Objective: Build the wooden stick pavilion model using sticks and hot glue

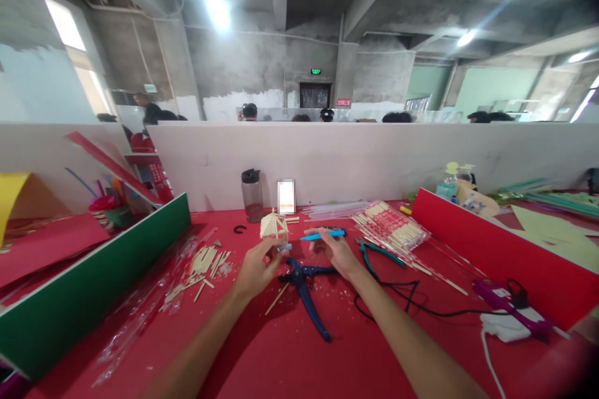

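Note:
Near the middle of the red table, my left hand (259, 267) is closed with a small light-blue piece (284, 247) at its fingertips. To its right, my right hand (334, 250) pinches a bright blue pen (322, 235), whose tip points left toward the other hand. Just behind my left fingers stands a small house-like model of pale wooden sticks (274, 225). Below both hands lies a dark blue cutter tool (306, 296) with its handles spread. Green-handled pliers (384, 255) rest to the right of my right hand.
Loose short sticks (206, 264) and clear wrappers lie at left, bundled sticks (390, 224) at back right. A bottle (253, 196) stands by the white partition (215, 162). Green (103, 280) and red (505, 255) boards flank the table. A black cable and purple device (510, 305) are at right.

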A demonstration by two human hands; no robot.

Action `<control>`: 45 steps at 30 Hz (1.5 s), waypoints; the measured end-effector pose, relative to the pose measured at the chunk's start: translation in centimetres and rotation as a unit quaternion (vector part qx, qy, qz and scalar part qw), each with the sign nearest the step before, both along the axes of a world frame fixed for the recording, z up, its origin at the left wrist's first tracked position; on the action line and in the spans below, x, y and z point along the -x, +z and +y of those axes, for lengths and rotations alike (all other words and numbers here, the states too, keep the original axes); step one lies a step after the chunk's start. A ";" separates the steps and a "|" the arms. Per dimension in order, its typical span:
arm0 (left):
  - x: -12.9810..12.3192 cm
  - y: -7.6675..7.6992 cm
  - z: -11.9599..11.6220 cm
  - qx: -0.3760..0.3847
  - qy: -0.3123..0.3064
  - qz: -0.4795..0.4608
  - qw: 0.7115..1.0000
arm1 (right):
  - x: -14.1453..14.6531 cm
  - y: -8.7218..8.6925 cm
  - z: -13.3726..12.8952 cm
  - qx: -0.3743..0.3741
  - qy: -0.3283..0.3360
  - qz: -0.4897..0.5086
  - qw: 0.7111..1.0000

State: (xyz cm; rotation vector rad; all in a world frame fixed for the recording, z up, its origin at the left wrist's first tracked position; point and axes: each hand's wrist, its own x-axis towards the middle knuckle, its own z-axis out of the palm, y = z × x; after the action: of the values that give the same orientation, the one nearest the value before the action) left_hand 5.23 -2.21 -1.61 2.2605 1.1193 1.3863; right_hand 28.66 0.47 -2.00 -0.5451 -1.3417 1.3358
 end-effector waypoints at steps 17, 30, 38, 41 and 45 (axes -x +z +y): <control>-1.5 0.0 -0.6 0.062 -0.009 -0.091 0.994 | 1.1 0.4 -1.0 0.001 0.030 -0.024 0.999; -1.4 0.0 -0.9 0.063 -0.047 -0.078 0.994 | 2.7 0.2 -1.5 0.057 0.073 0.061 0.994; -1.6 -0.6 -0.8 0.072 -0.029 -0.087 0.993 | 3.1 0.1 -1.5 0.067 0.063 0.069 0.993; -1.6 -0.8 -0.8 0.063 -0.019 -0.099 0.993 | 3.2 0.5 -1.7 0.056 0.055 0.067 0.995; -1.7 -0.7 -1.0 0.058 -0.012 -0.106 0.993 | 3.3 0.8 -1.9 0.041 0.049 0.057 0.996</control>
State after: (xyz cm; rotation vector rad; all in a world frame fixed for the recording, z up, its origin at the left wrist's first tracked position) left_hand 6.98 -3.17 -2.36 1.9863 1.0683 1.4708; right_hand 25.36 -1.39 -1.22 -0.4566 -1.2375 1.4860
